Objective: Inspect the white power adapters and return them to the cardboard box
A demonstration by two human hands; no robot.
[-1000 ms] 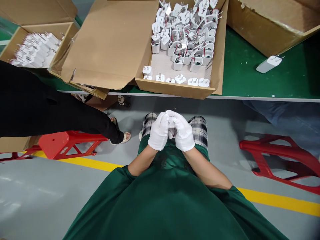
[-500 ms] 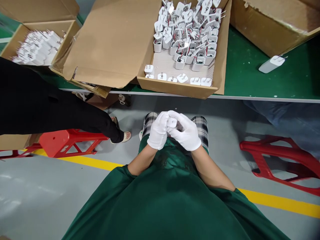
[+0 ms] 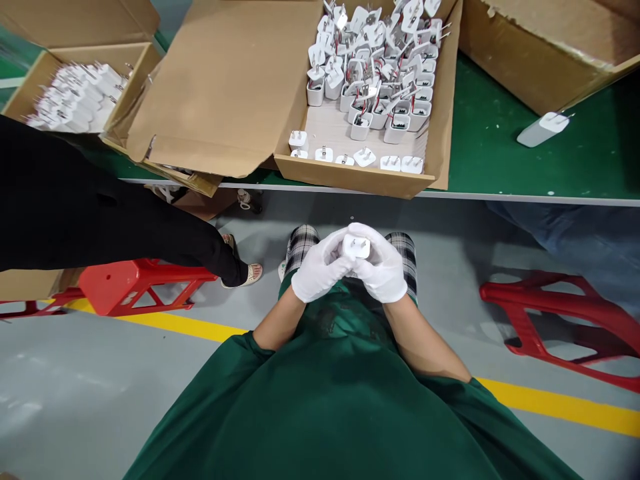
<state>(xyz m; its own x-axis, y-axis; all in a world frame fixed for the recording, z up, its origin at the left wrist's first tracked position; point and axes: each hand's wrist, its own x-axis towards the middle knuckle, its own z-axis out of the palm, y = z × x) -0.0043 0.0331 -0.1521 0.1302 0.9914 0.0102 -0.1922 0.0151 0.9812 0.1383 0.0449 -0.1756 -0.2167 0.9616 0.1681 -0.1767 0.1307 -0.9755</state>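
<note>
A white plug-in charger is held above my lap, its two metal prongs facing up toward me. My left hand, in a white glove, closes its fingers and thumb on the charger's left side. From the right, my gloved right hand grips the same charger. The lower body of the charger is hidden behind the fingers. Ahead, an open cardboard box holds many white charger housings, several with pin caps hanging off on red wires. Capped chargers stand in a row along its near side.
A single charger lies on the green table, near another carton. At left, a smaller box holds white chargers. A person in black trousers stands there. Red stools flank me.
The charger has shifted slightly right and turned, so its prong face shows more clearly. My left hand has opened its grip and re-placed its fingers along the charger's side.
</note>
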